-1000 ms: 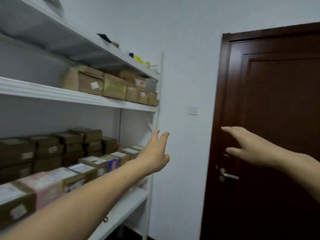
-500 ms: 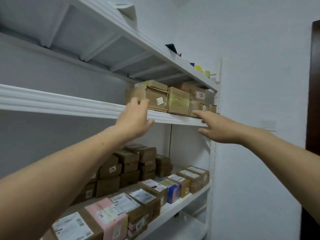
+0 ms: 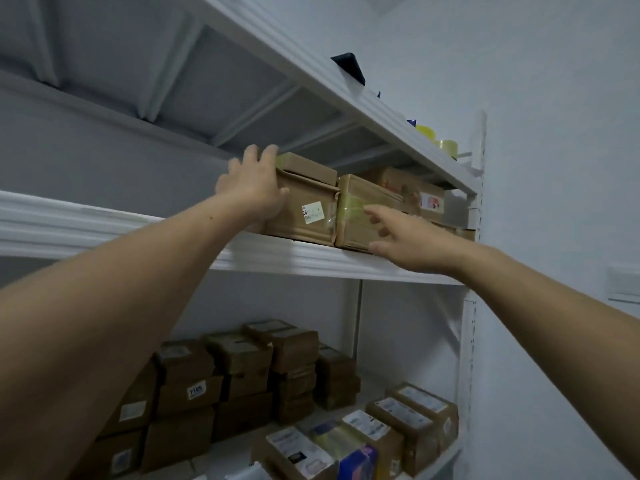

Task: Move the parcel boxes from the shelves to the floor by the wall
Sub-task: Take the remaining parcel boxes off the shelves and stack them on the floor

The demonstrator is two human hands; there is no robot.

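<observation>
Middle shelf (image 3: 104, 223): the white front lip runs from the left edge across to the upright post (image 3: 479, 143). The board left of the parcels is bare, leaving free room on that side. The upper shelf (image 3: 311, 84) overhangs closely, with only a narrow gap above the parcel tops.

Left hand (image 3: 252, 188): it grips the left end of the first box (image 3: 304, 213). The fingers curl over the top left corner and the thumb lies on the front face. This box stands at the shelf's front edge, its right side touching the taped box (image 3: 360, 206).

Right hand (image 3: 408, 244): its fingers are spread wide and hold nothing. The fingertips are in front of the taped box's face, and contact cannot be told. More parcels fill the row behind this hand as far as the post.

Below, stacked brown boxes (image 3: 294, 344) crowd the lower shelf. The wall (image 3: 554, 168) closes the right side.
</observation>
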